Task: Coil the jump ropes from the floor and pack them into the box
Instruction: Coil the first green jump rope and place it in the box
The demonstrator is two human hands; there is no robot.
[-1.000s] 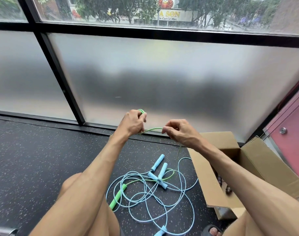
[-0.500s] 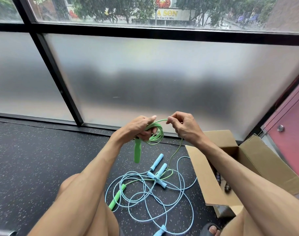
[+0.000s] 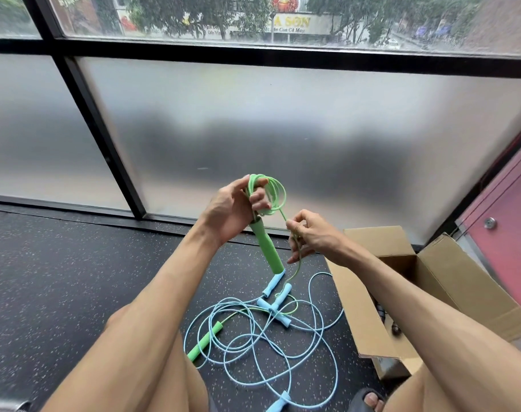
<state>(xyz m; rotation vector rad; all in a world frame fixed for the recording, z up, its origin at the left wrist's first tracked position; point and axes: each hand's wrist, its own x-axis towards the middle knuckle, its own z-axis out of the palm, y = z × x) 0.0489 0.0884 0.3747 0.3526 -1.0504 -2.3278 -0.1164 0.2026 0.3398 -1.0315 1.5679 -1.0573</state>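
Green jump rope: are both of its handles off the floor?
No: one green handle hangs below the left hand, while the other green handle lies on the floor.

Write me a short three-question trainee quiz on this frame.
1. True or false: the left hand holds the partly coiled green rope.
2. Fill in: the open box stands at the person's ___ side.
3. Where is the green rope's loose handle? A) on the floor B) in the box C) on the window frame

Key: 1 true; 2 right; 3 A.
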